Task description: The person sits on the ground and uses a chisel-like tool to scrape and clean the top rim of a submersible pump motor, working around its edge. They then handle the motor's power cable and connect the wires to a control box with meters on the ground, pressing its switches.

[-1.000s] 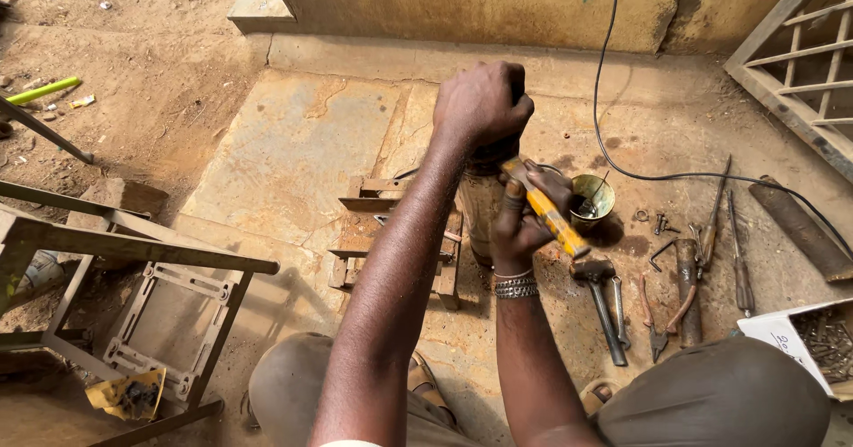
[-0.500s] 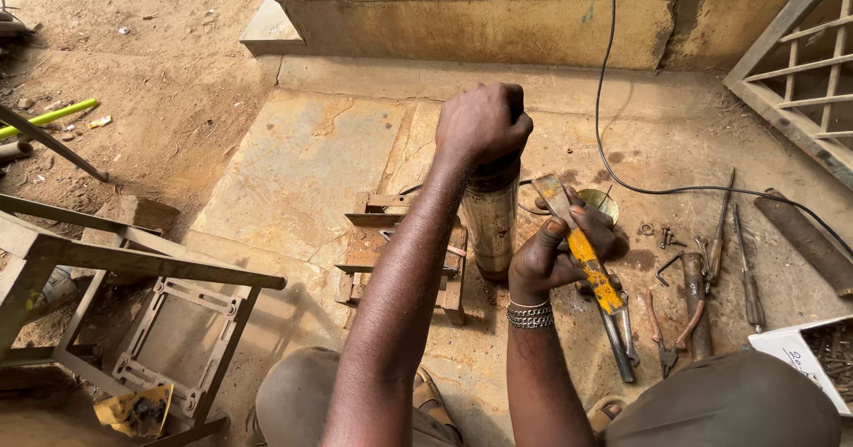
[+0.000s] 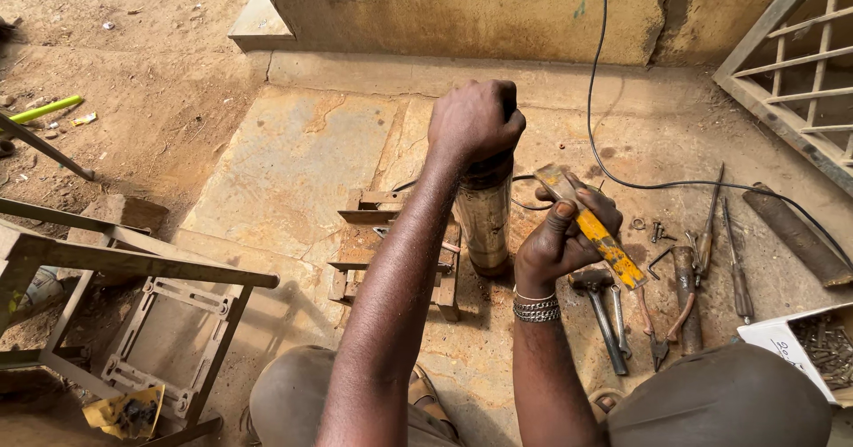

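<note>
Since prev. frame: right hand [image 3: 562, 234] w/ yellow-handled tool [image 3: 597, 232] has swung off to the right of the steel cylinder [image 3: 483, 220]; tool now angled, tip up-left, clear of it. Left hand [image 3: 473, 123] fist-wrapped tight over cylinder's dark top, unchanged; cylinder upright on concrete, just beside rusty metal frame [image 3: 395, 247]. Cyl. smooth, dull-shiny; tool handle chipped. Looks like a pause btw. strikes. Hammer [image 3: 597, 309], pliers [image 3: 653, 318] lie nearby.
</note>
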A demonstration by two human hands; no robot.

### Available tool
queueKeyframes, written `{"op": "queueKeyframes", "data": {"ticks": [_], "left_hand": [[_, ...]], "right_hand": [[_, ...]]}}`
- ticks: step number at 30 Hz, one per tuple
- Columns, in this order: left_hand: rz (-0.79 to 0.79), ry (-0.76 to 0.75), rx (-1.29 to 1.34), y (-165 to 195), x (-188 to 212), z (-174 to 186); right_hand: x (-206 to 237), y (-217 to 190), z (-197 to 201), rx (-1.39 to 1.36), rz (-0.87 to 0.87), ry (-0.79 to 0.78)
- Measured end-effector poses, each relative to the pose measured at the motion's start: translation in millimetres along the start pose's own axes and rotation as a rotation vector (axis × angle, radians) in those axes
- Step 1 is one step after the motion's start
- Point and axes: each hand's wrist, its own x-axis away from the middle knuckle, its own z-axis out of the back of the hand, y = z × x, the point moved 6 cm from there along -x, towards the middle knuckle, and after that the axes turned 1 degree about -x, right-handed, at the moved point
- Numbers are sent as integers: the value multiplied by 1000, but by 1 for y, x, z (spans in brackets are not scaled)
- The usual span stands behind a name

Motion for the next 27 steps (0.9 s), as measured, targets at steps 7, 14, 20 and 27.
{"op": "queueKeyframes", "data": {"ticks": [7,14,20,27], "left_hand": [[6,13,48,-1,5,1],[-22,11,16,-3,2,-3],[-74,6,12,-6,1,-10],[-104,46,62,-6,6,-4]], "right_hand": [[2,10,5,-49,-78,19],[0,31,10,-111,-306,-1],[-3,59,16,-185,-429,-35],[-1,58,16,-200,-468,-80]]}}
